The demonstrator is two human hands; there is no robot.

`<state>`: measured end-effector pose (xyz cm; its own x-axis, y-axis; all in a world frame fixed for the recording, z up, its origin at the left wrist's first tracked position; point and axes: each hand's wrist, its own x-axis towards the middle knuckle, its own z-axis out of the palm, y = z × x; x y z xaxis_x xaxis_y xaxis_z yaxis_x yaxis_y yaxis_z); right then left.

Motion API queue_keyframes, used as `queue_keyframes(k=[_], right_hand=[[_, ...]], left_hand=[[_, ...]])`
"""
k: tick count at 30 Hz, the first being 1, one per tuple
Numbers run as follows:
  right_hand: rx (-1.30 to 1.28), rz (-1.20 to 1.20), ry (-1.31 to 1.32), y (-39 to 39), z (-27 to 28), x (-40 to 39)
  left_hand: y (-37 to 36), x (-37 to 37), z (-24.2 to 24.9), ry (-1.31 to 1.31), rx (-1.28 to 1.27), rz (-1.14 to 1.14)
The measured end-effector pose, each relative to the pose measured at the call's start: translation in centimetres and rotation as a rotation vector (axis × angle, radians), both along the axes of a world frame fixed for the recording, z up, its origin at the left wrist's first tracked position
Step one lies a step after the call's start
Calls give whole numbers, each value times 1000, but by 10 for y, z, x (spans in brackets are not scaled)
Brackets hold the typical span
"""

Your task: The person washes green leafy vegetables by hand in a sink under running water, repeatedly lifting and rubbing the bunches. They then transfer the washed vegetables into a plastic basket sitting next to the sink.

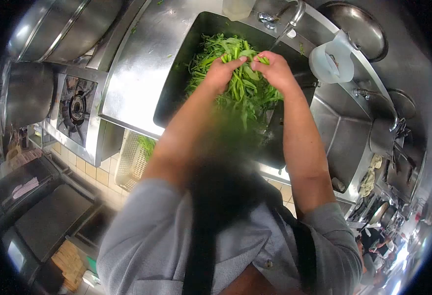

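Long-stemmed leafy greens (243,91) are heaped in the dark sink basin (174,105). My left hand (221,73) is closed on a bunch of the stems at the top of the heap, its thumb stretched along them. Close beside it on the right, my right hand (276,72) pinches a short piece of green stem between thumb and fingers. Both hands are above the heap. The lower part of the heap is partly hidden by a dark blur in front of my chest.
A faucet (294,22) reaches over the sink's back edge. A translucent pitcher (331,61) stands at the right, above a second steel basin (341,132). Left are a steel counter (134,73) and a gas burner (77,105). A perforated basket (131,157) with greens sits below.
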<state>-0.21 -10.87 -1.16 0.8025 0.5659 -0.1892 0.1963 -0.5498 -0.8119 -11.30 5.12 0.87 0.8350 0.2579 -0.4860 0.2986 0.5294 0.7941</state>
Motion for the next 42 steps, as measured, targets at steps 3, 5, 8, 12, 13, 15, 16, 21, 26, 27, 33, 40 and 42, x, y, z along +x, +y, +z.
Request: queue_keyframes(k=[3, 5, 8, 12, 13, 15, 16, 21, 26, 27, 33, 40, 42], right_hand=[[-116, -10, -65, -18, 19, 11], [-101, -23, -145, -28, 12, 21], [-154, 14, -42, -27, 40, 14], [-156, 112, -207, -24, 29, 17], [-161, 98, -205, -22, 33, 15], [-167, 79, -204, -17, 41, 11], [-166, 89, -228, -15, 43, 9], [-118, -11, -272, -13, 29, 11], [294, -405, 187, -17, 21, 14], [294, -402, 188, -23, 19, 18], [609, -536, 373, -47, 37, 28], [323, -276, 43, 6, 33, -2], [453, -367, 203, -3, 41, 4]], left_hand=[[15, 0, -7, -11, -123, 86], [28, 9, -40, -88, -74, 112], [24, 17, -13, -75, 168, 48], [15, 37, -4, -229, 280, -97], [12, 41, -1, -331, 279, -143], [8, 45, 3, -290, 291, -154], [6, 46, 4, -286, 312, -161], [1, 44, 9, -288, 311, -164], [-9, 45, -6, -277, 390, -56], [-8, 44, -5, -289, 368, -75], [4, 28, 1, -140, 676, -66], [-14, 36, -20, -150, 833, -285], [-13, 32, -29, -113, 787, -219]])
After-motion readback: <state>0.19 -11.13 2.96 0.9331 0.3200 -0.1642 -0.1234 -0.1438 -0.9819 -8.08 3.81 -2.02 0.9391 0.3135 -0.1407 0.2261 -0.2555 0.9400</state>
